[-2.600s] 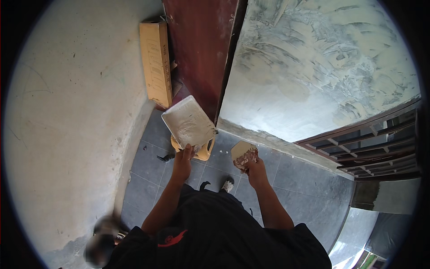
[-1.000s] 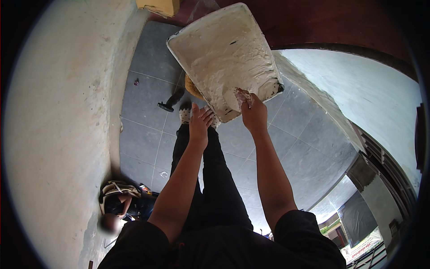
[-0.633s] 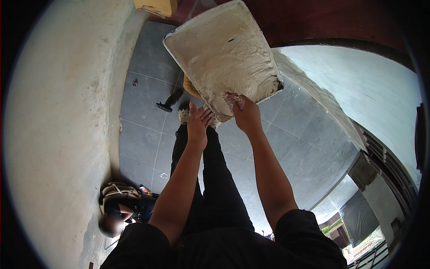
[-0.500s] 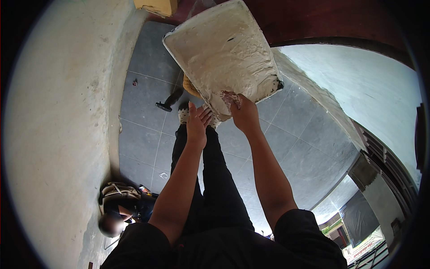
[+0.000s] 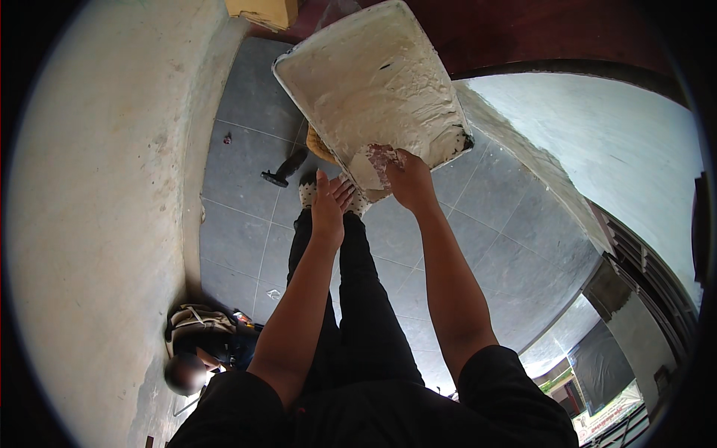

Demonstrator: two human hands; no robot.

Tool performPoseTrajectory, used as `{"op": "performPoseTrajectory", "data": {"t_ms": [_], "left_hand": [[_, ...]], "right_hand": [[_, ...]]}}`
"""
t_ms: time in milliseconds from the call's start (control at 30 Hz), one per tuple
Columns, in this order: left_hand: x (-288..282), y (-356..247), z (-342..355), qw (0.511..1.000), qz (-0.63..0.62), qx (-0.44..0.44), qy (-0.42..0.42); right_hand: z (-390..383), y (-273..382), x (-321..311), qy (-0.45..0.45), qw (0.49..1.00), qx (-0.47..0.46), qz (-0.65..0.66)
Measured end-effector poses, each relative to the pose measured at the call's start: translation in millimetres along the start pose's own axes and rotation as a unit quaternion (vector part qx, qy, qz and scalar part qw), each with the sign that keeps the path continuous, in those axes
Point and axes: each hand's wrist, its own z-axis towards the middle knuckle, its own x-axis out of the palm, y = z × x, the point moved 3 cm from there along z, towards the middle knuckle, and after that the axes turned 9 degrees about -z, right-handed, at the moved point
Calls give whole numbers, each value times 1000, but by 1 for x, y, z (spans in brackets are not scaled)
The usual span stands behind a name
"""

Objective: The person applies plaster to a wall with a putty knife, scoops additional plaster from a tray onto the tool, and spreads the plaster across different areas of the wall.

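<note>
**My left grip (image 5: 328,209) spread, my right grip (image 5: 410,179) closed on the scraper (image 5: 379,163)**

Far left: pale wall (image 5: 104,187), stained and pitted, curving along the frame's rim.

Lower left: a co-worker (image 5: 224,347) in dark clothing, bent low near the foot of that wall.

Upper left: yellow-brown box (image 5: 265,11), cut off by the top edge.

Floor (image 5: 243,172): grey tile with light joints. On it, a small reddish scrap (image 5: 227,138), a crumpled clear scrap (image 5: 273,293) and a black T-shaped object (image 5: 284,169).

Centre left: a yellow-tan item (image 5: 317,145), mostly hidden beneath the tray (image 5: 282,64). My left grip is just beside the tray's lower edge, fingers apart; whether the fingertips touch it I cannot tell.

Centre: the tray, rectangular and tilted in view, coated with ridged off-white paste (image 5: 373,82). The scraper, with a pale blade and a crusted reddish-brown upper part, is over the tray's near corner, its blade toward my left. My right grip pinches that upper part between thumb and fingers.

Upper right: dark red panel (image 5: 538,37).

Far right: whitish wall (image 5: 612,134), then a dark slatted frame (image 5: 635,246); below, a dark grey sheet (image 5: 601,366).
</note>
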Motion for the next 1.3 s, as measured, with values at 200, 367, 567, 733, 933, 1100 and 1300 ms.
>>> {"op": "performPoseTrajectory", "data": {"t_ms": [200,367,567,733,933,1100,1300], "left_hand": [[-1,-4,2,999,-1,-19,32],[-11,-28,-12,999,41,2,-2],[14,-79,-61,995,76,62,30],[44,-111,-119,987,121,60,81],[69,-135,-153,965,198,56,162],[128,-161,-180,921,282,131,235],[189,-193,-224,870,341,179,309]], "right_hand": [[6,-20,-13,35,985,69,156],[-15,-8,-45,33,906,146,395],[-65,19,-109,24,796,96,597],[-137,38,-172,-43,717,22,695],[-211,42,-197,-149,641,-33,753],[-254,42,-209,-234,594,-51,768],[-265,19,-210,-255,536,-120,796]]}}
